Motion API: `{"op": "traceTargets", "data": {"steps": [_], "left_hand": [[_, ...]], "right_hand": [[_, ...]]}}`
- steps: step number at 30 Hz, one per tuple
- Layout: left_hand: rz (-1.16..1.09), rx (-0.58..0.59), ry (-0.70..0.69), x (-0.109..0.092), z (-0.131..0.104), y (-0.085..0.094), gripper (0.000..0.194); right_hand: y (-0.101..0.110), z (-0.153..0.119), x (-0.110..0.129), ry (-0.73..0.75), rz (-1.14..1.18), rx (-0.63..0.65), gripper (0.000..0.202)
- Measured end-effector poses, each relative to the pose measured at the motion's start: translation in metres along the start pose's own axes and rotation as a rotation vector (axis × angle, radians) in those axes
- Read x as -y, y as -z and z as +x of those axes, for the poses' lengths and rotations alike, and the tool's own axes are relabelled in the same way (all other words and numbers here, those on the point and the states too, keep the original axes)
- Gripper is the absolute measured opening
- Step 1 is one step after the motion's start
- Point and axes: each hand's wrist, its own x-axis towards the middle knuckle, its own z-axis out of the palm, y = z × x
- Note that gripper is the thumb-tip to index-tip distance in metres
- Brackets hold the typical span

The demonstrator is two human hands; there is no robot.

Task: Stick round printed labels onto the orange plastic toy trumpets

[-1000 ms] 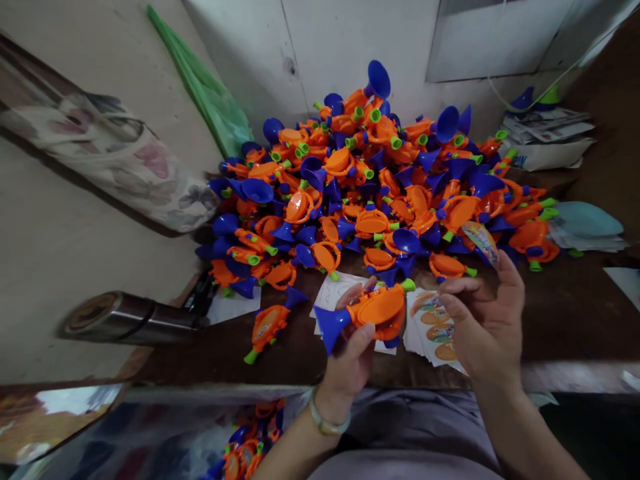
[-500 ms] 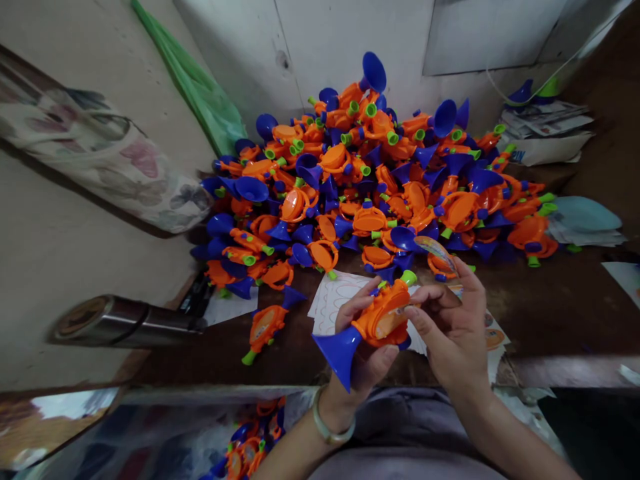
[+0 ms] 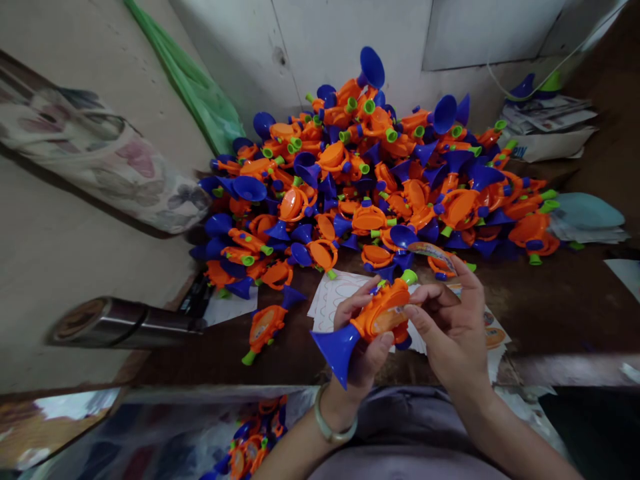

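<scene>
My left hand (image 3: pixel 367 363) is closed around a toy trumpet (image 3: pixel 387 300) with an orange body, a blue bell and a lime-green mouthpiece. The bell points to the lower left. An oval sticker (image 3: pixel 391 321) lies along the trumpet's flat side, facing me. At that sticker's right edge, the thumb and a finger of my right hand (image 3: pixel 453 333) are pinched together. A second oval sticker (image 3: pixel 434 251) clings to a raised fingertip of the same hand, clear of the trumpet.
A big heap of similar trumpets (image 3: pixel 370 217) covers the back of the table. One trumpet (image 3: pixel 266 328) lies apart at left. Sheets of paper (image 3: pixel 325 300) are under my hands. A steel flask (image 3: pixel 125 323) is at left; more trumpets (image 3: pixel 250 453) sit below the table edge.
The trumpet and both hands stay nearly in place. The sticker at the trumpet's side sits slightly flatter against it, and the one on my raised fingertip has tilted a little.
</scene>
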Motion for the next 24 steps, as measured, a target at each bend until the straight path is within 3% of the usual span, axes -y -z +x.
{"op": "traceTargets", "data": {"steps": [17,24], "left_hand": [[0.066,-0.064,0.006,0.0057,0.0025,0.0006,0.034],[0.101,-0.056,-0.018,-0.0012,-0.0018,0.0006,0.027]], "right_hand": [[-0.0016,0.0025,-0.0006,-0.005,-0.012,-0.002,0.07],[-0.0021,0.0046,-0.0007,0.085,-0.086,0.027,0.067]]}}
